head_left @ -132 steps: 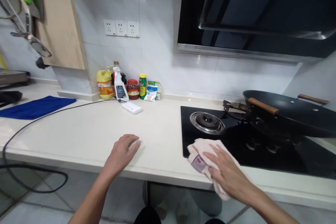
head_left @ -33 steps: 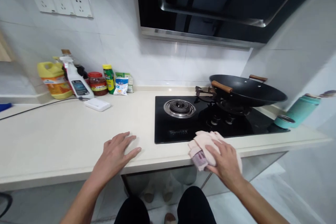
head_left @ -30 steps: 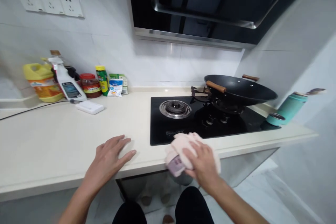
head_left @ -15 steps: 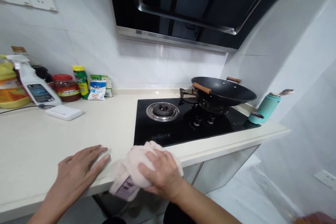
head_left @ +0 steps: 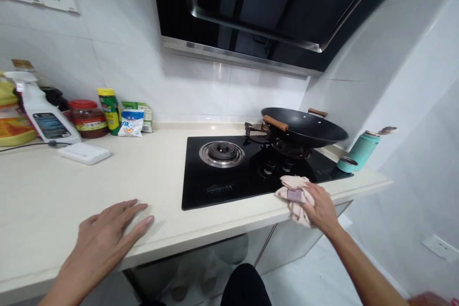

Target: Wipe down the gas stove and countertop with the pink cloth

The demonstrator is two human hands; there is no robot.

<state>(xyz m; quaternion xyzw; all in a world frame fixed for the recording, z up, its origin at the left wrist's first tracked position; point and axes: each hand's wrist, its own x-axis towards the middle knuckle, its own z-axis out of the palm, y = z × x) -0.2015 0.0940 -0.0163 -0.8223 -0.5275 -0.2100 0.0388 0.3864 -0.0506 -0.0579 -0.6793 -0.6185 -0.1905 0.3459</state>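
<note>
My right hand [head_left: 321, 208] grips a crumpled pale pink cloth [head_left: 294, 195] with a purple patch. The cloth lies over the counter's front edge and touches the front rim of the black glass gas stove [head_left: 215, 189]. Part of it hangs down past the edge. My left hand [head_left: 109, 229] rests palm down on the cream countertop [head_left: 143, 172], fingers spread, left of the stove, holding nothing.
A black wok [head_left: 311, 126] with wooden handles sits on the right burner. A teal flask [head_left: 364, 150] and its cup [head_left: 346, 164] stand at the stove's right. A spray bottle [head_left: 45, 112], a red-lidded jar [head_left: 88, 118] and a white box [head_left: 85, 152] are at left. The range hood [head_left: 244, 9] hangs above.
My right hand has moved right along the counter's front edge with the cloth, from the stove's left front corner to below the knobs. My left hand stays in nearly the same place.
</note>
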